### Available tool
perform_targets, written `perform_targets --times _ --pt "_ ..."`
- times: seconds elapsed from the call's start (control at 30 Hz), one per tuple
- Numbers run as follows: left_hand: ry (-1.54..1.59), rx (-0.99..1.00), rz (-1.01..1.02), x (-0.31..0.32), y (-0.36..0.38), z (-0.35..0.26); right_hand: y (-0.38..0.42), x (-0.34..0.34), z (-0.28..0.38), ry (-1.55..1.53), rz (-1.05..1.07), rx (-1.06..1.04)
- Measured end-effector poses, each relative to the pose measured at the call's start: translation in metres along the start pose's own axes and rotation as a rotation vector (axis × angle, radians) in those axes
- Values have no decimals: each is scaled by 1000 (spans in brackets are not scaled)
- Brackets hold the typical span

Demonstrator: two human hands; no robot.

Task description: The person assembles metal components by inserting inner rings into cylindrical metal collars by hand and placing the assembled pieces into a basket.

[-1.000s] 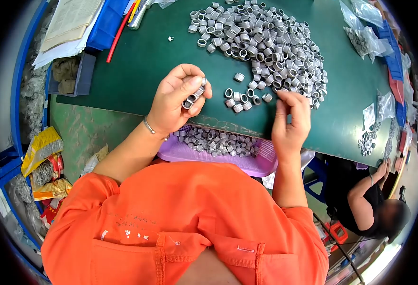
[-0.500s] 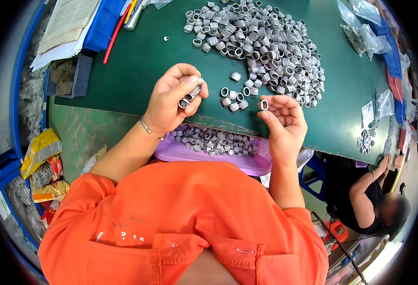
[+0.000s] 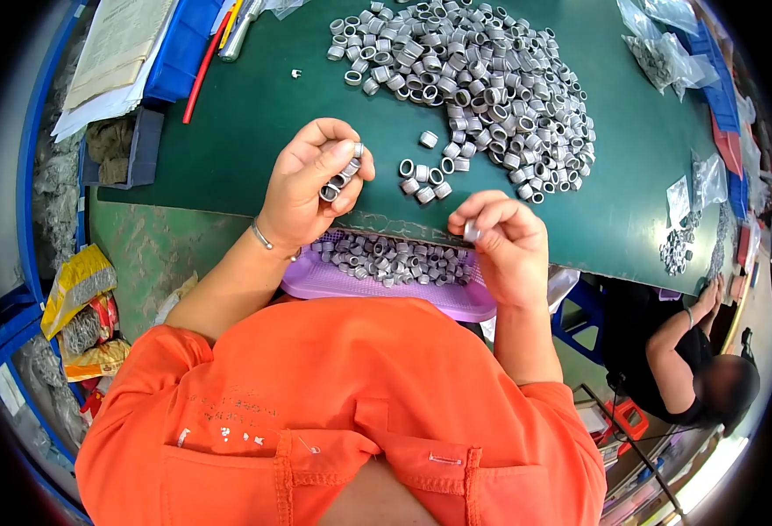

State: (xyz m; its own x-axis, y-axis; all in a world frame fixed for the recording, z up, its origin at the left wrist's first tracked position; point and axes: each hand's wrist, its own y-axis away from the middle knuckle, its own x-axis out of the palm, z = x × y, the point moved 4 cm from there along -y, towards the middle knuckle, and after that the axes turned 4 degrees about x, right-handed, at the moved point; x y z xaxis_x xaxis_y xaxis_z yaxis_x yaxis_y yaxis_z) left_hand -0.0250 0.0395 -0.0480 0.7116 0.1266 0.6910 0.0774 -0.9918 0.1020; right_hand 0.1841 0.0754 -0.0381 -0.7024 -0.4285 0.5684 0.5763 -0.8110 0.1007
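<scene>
Several small grey metal rings [image 3: 339,181] are held in a row between the thumb and fingers of my left hand [image 3: 307,184], above the table's front edge. My right hand [image 3: 507,241] pinches a single metal ring [image 3: 472,231] between thumb and fingertips, over the right end of a purple basket [image 3: 377,289]. That basket holds many similar rings. On the green table [image 3: 254,114], a small group of loose rings [image 3: 425,180] lies between and beyond my hands. Behind it spreads a large heap of rings [image 3: 491,96].
At the back left are papers [image 3: 118,53], a blue tray [image 3: 184,57], a red stick [image 3: 203,74] and a grey bin [image 3: 143,149]. Plastic bags [image 3: 666,57] lie at the right. A person in black [image 3: 666,351] sits at the lower right.
My right hand has moved down and slightly left with its ring, from the table toward the basket. My left hand keeps its rings and has shifted only slightly.
</scene>
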Motion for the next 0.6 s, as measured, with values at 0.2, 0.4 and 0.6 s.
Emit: perform_targets --times 0.2,0.4,0.6 --pt "-18 -3 8 1 0 0 -18 15 19 1129 -130 -508" --pt "-6 -2 1 0 2 -1 -26 11 10 1326 -236 -454" --pt "3 -13 5 0 -1 1 -13 2 7 807 -314 -300"
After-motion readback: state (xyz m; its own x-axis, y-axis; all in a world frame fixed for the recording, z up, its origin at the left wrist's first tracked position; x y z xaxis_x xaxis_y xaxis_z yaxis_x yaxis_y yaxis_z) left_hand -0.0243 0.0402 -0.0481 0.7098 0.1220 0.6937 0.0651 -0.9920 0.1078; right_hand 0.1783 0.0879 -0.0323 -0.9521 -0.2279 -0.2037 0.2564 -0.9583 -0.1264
